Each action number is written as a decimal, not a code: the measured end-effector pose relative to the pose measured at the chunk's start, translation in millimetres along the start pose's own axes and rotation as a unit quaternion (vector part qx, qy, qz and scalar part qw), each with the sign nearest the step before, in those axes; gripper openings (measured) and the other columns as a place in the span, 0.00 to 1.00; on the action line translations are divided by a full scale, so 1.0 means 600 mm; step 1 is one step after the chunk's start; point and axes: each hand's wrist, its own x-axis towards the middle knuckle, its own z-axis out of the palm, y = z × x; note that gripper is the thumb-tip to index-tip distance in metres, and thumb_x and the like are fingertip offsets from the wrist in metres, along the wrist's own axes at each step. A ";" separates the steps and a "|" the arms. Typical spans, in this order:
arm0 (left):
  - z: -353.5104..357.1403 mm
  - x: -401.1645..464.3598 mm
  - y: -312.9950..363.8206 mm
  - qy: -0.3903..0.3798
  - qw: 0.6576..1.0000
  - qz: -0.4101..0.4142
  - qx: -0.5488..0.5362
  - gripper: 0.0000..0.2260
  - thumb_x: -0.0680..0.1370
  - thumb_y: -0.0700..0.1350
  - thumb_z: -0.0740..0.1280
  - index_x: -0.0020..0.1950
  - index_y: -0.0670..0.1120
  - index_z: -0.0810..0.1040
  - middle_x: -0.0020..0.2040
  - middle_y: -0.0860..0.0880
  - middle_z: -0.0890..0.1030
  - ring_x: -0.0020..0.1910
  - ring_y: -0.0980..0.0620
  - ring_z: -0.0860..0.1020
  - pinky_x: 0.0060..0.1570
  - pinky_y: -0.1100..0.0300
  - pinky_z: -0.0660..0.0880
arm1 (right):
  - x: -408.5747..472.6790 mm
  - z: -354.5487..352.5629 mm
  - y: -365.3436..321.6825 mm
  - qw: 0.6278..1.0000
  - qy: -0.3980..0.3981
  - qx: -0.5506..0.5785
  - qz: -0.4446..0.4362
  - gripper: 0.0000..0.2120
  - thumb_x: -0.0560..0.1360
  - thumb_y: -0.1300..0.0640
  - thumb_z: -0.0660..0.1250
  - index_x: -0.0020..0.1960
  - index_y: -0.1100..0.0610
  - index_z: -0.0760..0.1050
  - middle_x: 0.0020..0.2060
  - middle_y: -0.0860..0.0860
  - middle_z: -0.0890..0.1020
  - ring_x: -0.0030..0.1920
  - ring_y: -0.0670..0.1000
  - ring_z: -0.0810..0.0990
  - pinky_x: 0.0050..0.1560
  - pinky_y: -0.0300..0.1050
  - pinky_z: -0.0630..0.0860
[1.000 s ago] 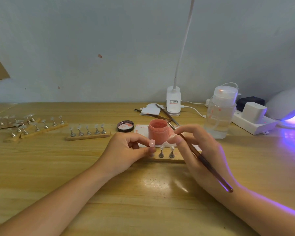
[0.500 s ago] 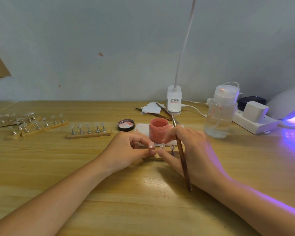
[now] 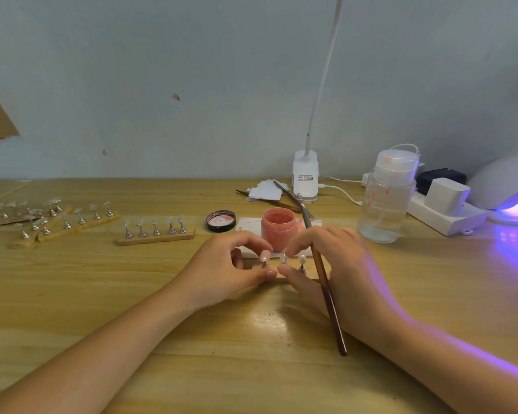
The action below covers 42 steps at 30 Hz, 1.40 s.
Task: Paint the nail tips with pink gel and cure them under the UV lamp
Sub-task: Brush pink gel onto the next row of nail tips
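A white desk lamp (image 3: 305,180) stands at the back of the wooden table (image 3: 102,294), its thin neck rising against the grey wall (image 3: 192,70). Right of it a clear pump bottle (image 3: 386,201) stands beside a white power strip (image 3: 449,216) carrying a white adapter (image 3: 446,194) and a dark plug (image 3: 440,179)

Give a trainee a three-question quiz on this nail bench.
1. True or false: the gel jar stands open, its lid lying beside it.
2. Which hand holds the brush? A) left B) right C) neither
3. Fill in: the UV lamp sits at the table's far ____ edge.

Key: 1 true. 2 B, the right hand; the left hand is at a nail tip on the strip. 3 right.
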 end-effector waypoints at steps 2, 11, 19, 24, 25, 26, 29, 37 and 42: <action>0.001 -0.003 0.000 0.028 0.999 0.040 0.018 0.16 0.64 0.52 0.75 0.49 0.54 0.78 0.41 0.59 0.75 0.26 0.59 0.67 0.28 0.72 0.63 | -0.001 -0.001 -0.001 0.999 0.021 0.022 0.013 0.09 0.69 0.47 0.69 0.46 0.48 0.72 0.42 0.36 0.73 0.47 0.39 0.73 0.51 0.33 0.65; 0.012 -0.012 0.011 0.086 0.979 0.181 0.031 0.08 0.69 0.55 0.71 0.47 0.62 0.77 0.41 0.58 0.72 0.33 0.61 0.66 0.30 0.70 0.63 | 0.000 -0.006 -0.013 0.998 0.027 0.057 0.000 0.11 0.69 0.44 0.66 0.49 0.42 0.68 0.44 0.40 0.78 0.48 0.42 0.76 0.50 0.38 0.71; 0.015 -0.008 0.012 0.119 0.973 0.195 -0.013 0.05 0.69 0.43 0.71 0.45 0.48 0.82 0.40 0.52 0.77 0.40 0.58 0.74 0.38 0.73 0.69 | 0.006 -0.016 -0.016 0.989 0.056 0.132 0.030 0.08 0.75 0.45 0.60 0.52 0.45 0.73 0.47 0.40 0.79 0.49 0.43 0.79 0.48 0.51 0.77; 0.015 -0.004 0.010 0.151 0.972 0.173 -0.050 0.07 0.67 0.42 0.70 0.44 0.47 0.82 0.39 0.51 0.79 0.39 0.56 0.76 0.44 0.72 0.71 | 0.021 -0.034 -0.010 0.952 0.087 0.273 0.112 0.14 0.77 0.45 0.51 0.54 0.43 0.74 0.31 0.47 0.82 0.25 0.45 0.76 0.34 0.33 0.74; 0.014 -0.004 0.009 0.156 0.972 0.170 -0.049 0.06 0.67 0.42 0.70 0.43 0.48 0.81 0.39 0.52 0.80 0.39 0.57 0.76 0.46 0.72 0.70 | 0.028 -0.038 -0.008 0.940 0.086 0.297 0.143 0.15 0.76 0.44 0.50 0.53 0.42 0.75 0.28 0.50 0.81 0.22 0.46 0.73 0.30 0.33 0.73; 0.014 -0.004 0.010 0.159 0.972 0.167 -0.052 0.06 0.67 0.43 0.70 0.42 0.50 0.81 0.38 0.53 0.80 0.39 0.57 0.76 0.46 0.73 0.70 | 0.037 -0.042 -0.006 0.931 0.086 0.312 0.170 0.16 0.75 0.42 0.51 0.51 0.41 0.76 0.26 0.51 0.79 0.21 0.46 0.71 0.28 0.32 0.71; 0.013 -0.004 0.011 0.164 0.971 0.161 -0.057 0.06 0.66 0.44 0.70 0.40 0.53 0.80 0.38 0.54 0.80 0.40 0.55 0.77 0.46 0.73 0.70 | 0.073 -0.044 0.005 0.930 0.056 0.288 0.223 0.15 0.72 0.40 0.54 0.40 0.40 0.79 0.25 0.42 0.76 0.27 0.39 0.72 0.31 0.27 0.68; 0.013 -0.002 0.009 0.168 0.970 0.161 -0.072 0.06 0.66 0.44 0.71 0.41 0.53 0.80 0.37 0.55 0.80 0.39 0.57 0.77 0.47 0.73 0.70 | 0.149 -0.019 0.046 0.970 -0.033 0.131 0.204 0.15 0.72 0.49 0.69 0.34 0.57 0.72 0.26 0.49 0.78 0.24 0.40 0.75 0.27 0.31 0.69; 0.014 -0.001 0.007 0.168 0.968 0.172 -0.064 0.05 0.67 0.44 0.70 0.41 0.52 0.81 0.38 0.52 0.80 0.37 0.54 0.77 0.48 0.74 0.70 | 0.169 0.000 0.040 0.979 -0.086 0.034 0.182 0.20 0.69 0.43 0.71 0.29 0.56 0.70 0.24 0.48 0.77 0.30 0.47 0.78 0.34 0.45 0.74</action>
